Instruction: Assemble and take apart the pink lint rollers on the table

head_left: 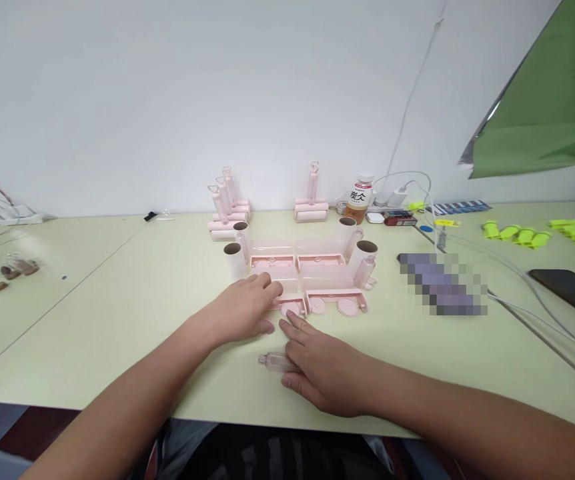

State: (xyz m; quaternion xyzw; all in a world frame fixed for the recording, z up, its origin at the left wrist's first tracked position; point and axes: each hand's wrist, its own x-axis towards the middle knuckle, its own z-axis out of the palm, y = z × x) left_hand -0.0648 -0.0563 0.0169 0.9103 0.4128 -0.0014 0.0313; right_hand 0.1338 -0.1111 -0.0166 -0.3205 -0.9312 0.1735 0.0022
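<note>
My left hand point(241, 308) has its fingers curled over the left end of a pink lint roller case point(296, 305); its thumb is beside a small pink disc point(268, 322). My right hand point(325, 367) lies low over the table, its index and middle fingers stretched to a round pink end cap point(290, 309) at that case. Under its thumb and curled fingers is a clear pinkish handle point(276, 362), partly covered by the hand. Alongside is another open pink case point(335, 303) with round caps at its front. Two further pink cases point(272, 261) lie behind.
White paper rolls point(366, 257) stand around the cases, with clear handles point(364, 272) near them. Assembled pink lint rollers point(311, 212) stand along the wall by a drink bottle point(358, 199). A blurred-out object point(440, 283), cables and yellow-green parts point(517, 235) lie to the right.
</note>
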